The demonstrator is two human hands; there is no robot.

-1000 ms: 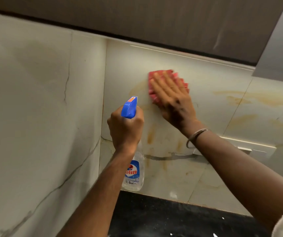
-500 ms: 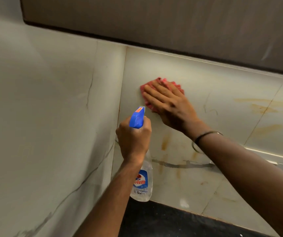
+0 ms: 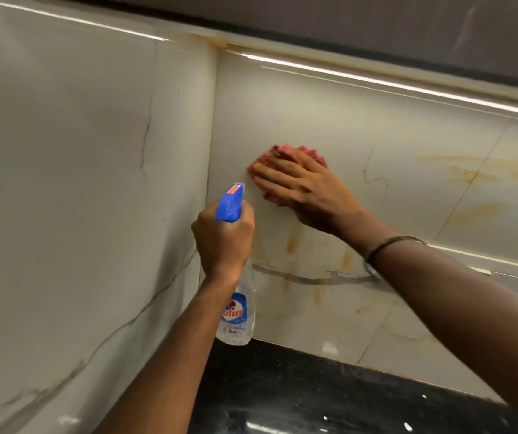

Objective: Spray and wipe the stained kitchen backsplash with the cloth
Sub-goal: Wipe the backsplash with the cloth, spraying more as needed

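My right hand [image 3: 304, 187] lies flat with straight fingers on a pink cloth [image 3: 286, 151], pressing it against the pale marble backsplash [image 3: 329, 120] near the corner. Most of the cloth is hidden under the hand. My left hand [image 3: 221, 238] grips the neck of a clear spray bottle [image 3: 239, 311] with a blue trigger head [image 3: 230, 203], held upright in front of the wall. Orange-brown streaks [image 3: 292, 242] run down the tile just below the cloth, and more stains [image 3: 470, 173] spread across the tile to the right.
A second marble wall [image 3: 79, 183] meets the backsplash at the corner on the left. Below lies a black speckled countertop [image 3: 314, 396]. A dark cabinet [image 3: 376, 26] hangs overhead. A white switch plate [image 3: 495, 267] sits on the wall at right.
My right hand slid the cloth leftward and slightly down along the backsplash, toward the corner. The left hand kept holding the bottle in the same pose. The camera view shifted.
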